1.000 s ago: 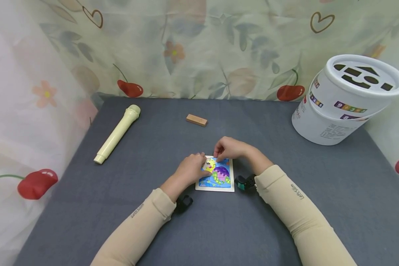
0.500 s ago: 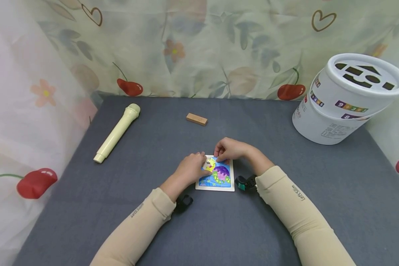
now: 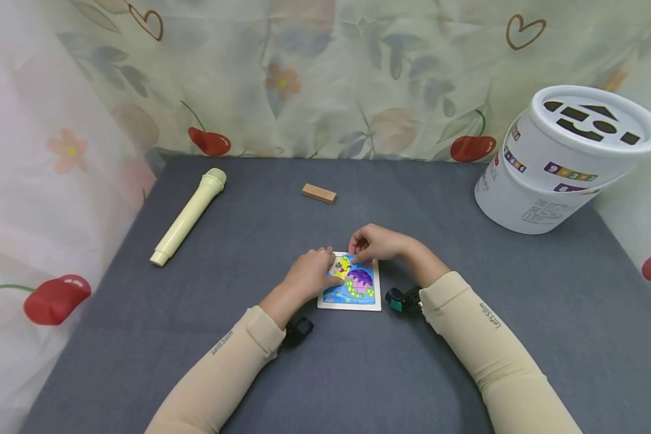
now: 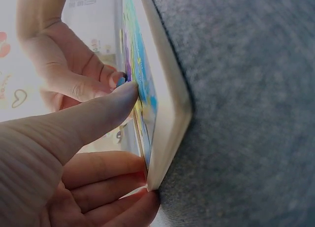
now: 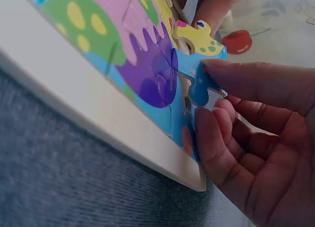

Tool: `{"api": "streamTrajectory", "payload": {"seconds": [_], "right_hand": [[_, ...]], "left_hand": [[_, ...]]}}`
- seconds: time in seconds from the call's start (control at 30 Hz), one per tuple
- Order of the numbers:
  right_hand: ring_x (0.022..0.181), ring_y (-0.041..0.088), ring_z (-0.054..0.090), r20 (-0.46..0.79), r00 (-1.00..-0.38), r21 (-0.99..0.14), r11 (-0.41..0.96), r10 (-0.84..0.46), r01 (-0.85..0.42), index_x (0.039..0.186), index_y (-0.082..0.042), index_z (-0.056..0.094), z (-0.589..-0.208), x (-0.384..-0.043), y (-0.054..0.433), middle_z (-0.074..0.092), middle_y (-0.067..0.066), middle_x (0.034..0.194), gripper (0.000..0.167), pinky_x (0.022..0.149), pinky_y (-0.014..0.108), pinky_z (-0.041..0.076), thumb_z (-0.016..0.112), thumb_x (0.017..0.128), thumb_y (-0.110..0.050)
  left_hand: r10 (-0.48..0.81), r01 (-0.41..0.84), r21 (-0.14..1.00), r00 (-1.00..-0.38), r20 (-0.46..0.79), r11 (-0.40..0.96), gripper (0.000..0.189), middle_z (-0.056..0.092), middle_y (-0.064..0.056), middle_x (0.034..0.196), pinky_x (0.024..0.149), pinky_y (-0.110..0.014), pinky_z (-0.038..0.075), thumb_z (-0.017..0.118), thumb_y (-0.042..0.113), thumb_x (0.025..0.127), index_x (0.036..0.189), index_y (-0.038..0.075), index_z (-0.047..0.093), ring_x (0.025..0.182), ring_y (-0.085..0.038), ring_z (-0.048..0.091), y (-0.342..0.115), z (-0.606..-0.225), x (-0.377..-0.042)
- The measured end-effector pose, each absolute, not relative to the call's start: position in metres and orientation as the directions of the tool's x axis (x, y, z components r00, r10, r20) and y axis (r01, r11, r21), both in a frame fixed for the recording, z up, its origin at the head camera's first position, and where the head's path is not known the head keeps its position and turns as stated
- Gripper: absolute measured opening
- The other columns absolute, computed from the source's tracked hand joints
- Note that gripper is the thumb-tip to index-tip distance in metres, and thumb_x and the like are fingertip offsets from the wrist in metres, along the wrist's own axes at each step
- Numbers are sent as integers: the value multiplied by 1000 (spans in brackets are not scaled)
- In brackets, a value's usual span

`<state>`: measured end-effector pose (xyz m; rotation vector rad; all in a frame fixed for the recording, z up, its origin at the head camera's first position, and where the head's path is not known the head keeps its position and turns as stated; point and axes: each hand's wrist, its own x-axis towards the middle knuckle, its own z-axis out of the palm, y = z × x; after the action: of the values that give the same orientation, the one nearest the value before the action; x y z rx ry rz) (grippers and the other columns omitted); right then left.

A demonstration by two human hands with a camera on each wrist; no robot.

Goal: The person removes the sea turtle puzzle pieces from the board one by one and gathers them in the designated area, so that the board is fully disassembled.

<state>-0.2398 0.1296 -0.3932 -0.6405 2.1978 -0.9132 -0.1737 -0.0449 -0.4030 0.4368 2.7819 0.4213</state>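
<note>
A small jigsaw puzzle [image 3: 352, 297] in a pale frame lies on the dark cloth, its picture purple, green, yellow and blue. My left hand [image 3: 309, 275] rests on its left side, the thumb on the picture and the other fingertips along the frame's edge, as the left wrist view shows. At the far edge, my right hand [image 3: 380, 243] pinches a blue puzzle piece [image 5: 197, 72] between thumb and index finger. That piece sits tilted, partly raised above its neighbours. A yellow part with green spots and an eye [image 5: 201, 24] shows beside it.
A brown wooden block [image 3: 319, 193] lies behind the puzzle. To the left is a cream microphone-shaped tube [image 3: 188, 218]. A white bucket [image 3: 553, 175] with shaped slots in its lid stands at the back right. Patterned curtains [image 3: 325, 78] border the table.
The view has shifted slightly. Both hands stay in nearly the same place on the puzzle, and the right hand keeps its pinch on the puzzle piece.
</note>
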Motion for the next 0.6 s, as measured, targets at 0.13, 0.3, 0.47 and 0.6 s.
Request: {"api": "streamTrajectory", "payload": {"seconds": [0.13, 0.3, 0.47, 0.6], "right_hand": [[64, 11, 52, -378, -669, -776, 613, -640, -149, 92, 3, 62, -395, -241, 132, 58, 3, 75, 10, 58, 23, 49, 63, 86, -4], [64, 11, 51, -342, -708, -804, 583, -617, -120, 92, 2, 64, -399, -242, 138, 60, 1, 74, 11, 56, 23, 46, 64, 86, -6], [61, 10, 47, -312, -763, -830, 553, -566, -71, 94, 1, 66, -395, -243, 150, 61, 0, 73, 15, 57, 25, 42, 65, 87, -12], [65, 13, 48, -318, -779, -838, 545, -541, -36, 97, 1, 66, -391, -243, 167, 63, -2, 76, 19, 60, 27, 43, 65, 88, -15]], "left_hand": [[335, 251, 321, -910, -243, 913, 47, 50, -16, 137, 95, -40, 48, 70, 36, 82, 116, 4, 64, 118, -31, 55, -45, -401, -174], [338, 253, 318, -908, -248, 914, 47, 50, -16, 138, 96, -41, 47, 70, 37, 82, 116, 4, 64, 119, -31, 54, -44, -401, -174], [344, 262, 316, -909, -238, 912, 38, 50, -16, 137, 94, -40, 48, 70, 36, 82, 105, 6, 66, 117, -32, 55, -45, -401, -174], [339, 261, 309, -911, -235, 915, 33, 50, -16, 138, 94, -40, 48, 70, 36, 82, 98, 7, 66, 117, -31, 55, -45, -401, -173]]}}
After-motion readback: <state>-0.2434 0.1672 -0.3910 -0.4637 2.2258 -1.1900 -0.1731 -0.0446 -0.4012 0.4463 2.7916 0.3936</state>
